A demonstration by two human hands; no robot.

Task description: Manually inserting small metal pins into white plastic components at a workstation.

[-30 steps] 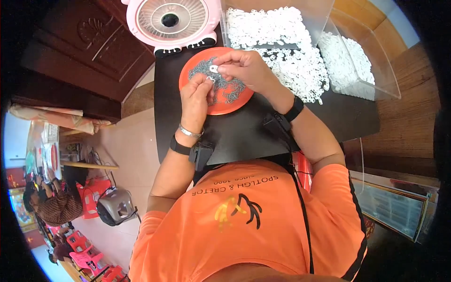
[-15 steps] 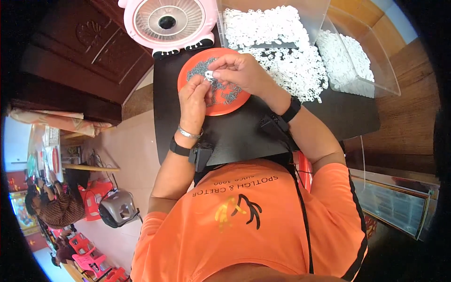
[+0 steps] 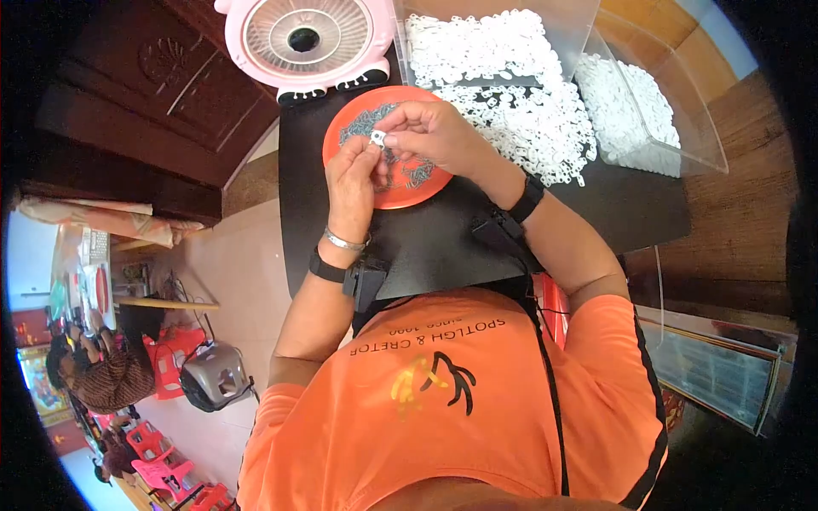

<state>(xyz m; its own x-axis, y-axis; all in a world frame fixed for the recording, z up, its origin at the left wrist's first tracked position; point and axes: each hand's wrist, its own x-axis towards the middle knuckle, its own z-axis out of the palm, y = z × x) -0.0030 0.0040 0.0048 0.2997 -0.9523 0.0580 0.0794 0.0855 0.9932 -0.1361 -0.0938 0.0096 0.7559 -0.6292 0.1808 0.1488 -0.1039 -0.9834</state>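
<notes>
Left hand (image 3: pixel 354 183) and right hand (image 3: pixel 430 136) both pinch one small white clip (image 3: pixel 378 138) over the orange dish (image 3: pixel 409 189) | dish near the table's (image 3: pixel 443 247) far edge | clip looks light, stiff, slippery; best held by its sides

Both hands have lifted the small white piece (image 3: pixel 378 138) off the orange plate (image 3: pixel 426 183).

A small white plastic piece (image 3: pixel 378 138) sits pinched between both hands' fingertips, just above the orange plate (image 3: pixel 423 189) of small grey metal parts (image 3: pixel 358 126).
</notes>
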